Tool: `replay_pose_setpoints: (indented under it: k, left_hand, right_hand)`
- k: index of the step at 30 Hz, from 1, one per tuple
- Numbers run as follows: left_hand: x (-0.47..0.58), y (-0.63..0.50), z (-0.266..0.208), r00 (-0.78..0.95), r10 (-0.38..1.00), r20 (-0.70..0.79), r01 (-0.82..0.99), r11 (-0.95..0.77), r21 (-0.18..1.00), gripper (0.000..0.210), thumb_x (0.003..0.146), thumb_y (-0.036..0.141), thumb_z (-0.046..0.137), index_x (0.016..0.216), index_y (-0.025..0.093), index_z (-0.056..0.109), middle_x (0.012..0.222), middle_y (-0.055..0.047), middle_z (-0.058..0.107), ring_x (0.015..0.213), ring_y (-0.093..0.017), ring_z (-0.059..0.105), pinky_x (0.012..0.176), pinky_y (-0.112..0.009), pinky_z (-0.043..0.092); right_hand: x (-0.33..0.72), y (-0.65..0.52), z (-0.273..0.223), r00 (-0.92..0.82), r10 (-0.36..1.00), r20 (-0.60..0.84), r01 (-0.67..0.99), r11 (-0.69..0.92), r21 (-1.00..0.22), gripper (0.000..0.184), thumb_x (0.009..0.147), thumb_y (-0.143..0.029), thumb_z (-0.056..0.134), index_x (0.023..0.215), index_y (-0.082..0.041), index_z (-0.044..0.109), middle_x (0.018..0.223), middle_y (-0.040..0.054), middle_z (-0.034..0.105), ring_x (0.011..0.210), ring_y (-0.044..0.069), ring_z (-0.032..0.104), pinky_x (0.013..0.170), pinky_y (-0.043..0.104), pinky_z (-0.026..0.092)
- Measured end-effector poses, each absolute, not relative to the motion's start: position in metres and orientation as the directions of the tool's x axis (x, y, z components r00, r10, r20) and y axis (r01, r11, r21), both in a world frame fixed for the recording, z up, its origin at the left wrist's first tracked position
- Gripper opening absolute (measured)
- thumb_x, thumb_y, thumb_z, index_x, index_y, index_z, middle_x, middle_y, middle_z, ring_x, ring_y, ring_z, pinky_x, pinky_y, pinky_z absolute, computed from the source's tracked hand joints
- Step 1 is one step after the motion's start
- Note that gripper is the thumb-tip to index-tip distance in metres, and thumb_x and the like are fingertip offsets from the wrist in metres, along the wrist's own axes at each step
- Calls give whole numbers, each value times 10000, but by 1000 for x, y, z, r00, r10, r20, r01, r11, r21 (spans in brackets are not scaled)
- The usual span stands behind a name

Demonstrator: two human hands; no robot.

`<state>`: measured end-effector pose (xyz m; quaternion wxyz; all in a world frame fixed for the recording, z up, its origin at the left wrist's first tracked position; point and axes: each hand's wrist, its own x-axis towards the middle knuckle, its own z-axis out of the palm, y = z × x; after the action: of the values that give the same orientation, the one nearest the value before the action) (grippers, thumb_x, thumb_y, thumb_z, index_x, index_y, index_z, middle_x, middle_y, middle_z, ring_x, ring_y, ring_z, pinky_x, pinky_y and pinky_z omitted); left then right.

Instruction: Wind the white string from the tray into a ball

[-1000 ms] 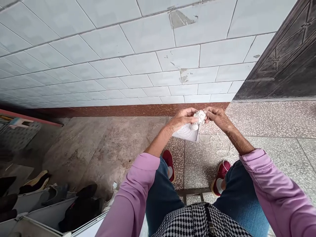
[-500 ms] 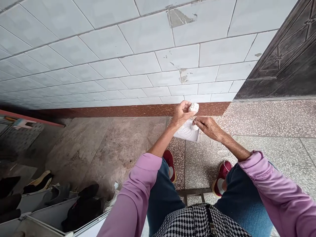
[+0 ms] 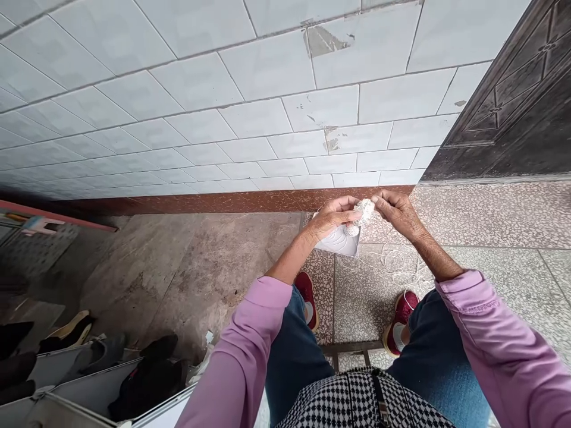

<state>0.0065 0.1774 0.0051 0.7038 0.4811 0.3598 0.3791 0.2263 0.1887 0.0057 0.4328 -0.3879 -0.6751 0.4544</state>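
Between my two hands is a small, lumpy white bundle of cord (image 3: pixel 366 209), too small to make out in detail. My left hand (image 3: pixel 332 219) is closed on its left side, thumb below and fingers above. At its right edge, the thumb and fingertips of my right hand (image 3: pixel 397 213) pinch the bundle. A round white ball (image 3: pixel 352 229) shows just under my left thumb; whether it hangs or rests there I cannot tell. Below the hands is a shallow pale tray (image 3: pixel 350 246) with white coils of cord in it, partly covered by my left hand.
Loose white cord (image 3: pixel 397 261) trails in loops across the speckled floor to the right of the tray. A tiled wall (image 3: pixel 250 137) rises ahead, with a dark door (image 3: pixel 513 131) at right. Shoes (image 3: pixel 66 330) and a rack (image 3: pixel 89 392) stand at lower left.
My right hand has moved up and right from the ball near the tray to the bundle's edge. The bundle has come slightly lower and to the right, with my left hand still on it.
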Motion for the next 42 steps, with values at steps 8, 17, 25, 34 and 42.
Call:
replay_pose_setpoints:
  k: [8, 17, 25, 34, 42]
  left_hand:
    - [14, 185, -2, 283, 950, -129, -380, 234, 895, 593, 590, 352, 975, 1062, 214, 643, 990, -24, 715, 860, -151, 661, 762, -307, 530]
    - [12, 189, -3, 37, 999, 15, -119, -11, 993, 552, 575, 337, 955, 966, 212, 584, 904, 3, 684, 821, -138, 625, 763, -299, 508]
    - [8, 179, 2, 365, 928, -75, -140, 134, 981, 508, 608, 337, 941, 996, 197, 644, 893, -10, 713, 784, -138, 642, 747, -299, 498]
    - [17, 178, -1, 403, 909, -110, -304, 246, 920, 643, 574, 307, 992, 1156, 210, 736, 977, -33, 732, 819, -141, 679, 747, -296, 584]
    - [22, 178, -2, 380, 914, -143, -298, 268, 916, 607, 611, 338, 996, 1071, 211, 621, 993, -28, 719, 859, -171, 725, 747, -318, 598]
  right_hand:
    - [213, 195, -10, -354, 907, 229, 261, 331, -907, 589, 1054, -737, 550, 738, -240, 547, 623, -14, 496, 621, 156, 449, 619, 319, 365]
    - [207, 170, -7, -563, 797, 217, 315, 450, -836, 353, 1083, -429, 543, 851, -203, 682, 726, 30, 639, 663, 169, 547, 673, 326, 396]
    - [235, 185, 19, -320, 897, 305, 220, 384, -897, 611, 980, -792, 649, 729, -237, 609, 664, -1, 522, 648, 167, 451, 630, 332, 370]
    - [220, 192, -2, -326, 919, 221, 125, 274, -954, 700, 905, -882, 677, 680, -247, 485, 611, -41, 404, 593, 132, 341, 547, 301, 278]
    - [223, 198, -11, -322, 935, 146, 118, 193, -974, 532, 963, -690, 702, 734, -232, 556, 592, -49, 443, 556, 115, 359, 527, 287, 289]
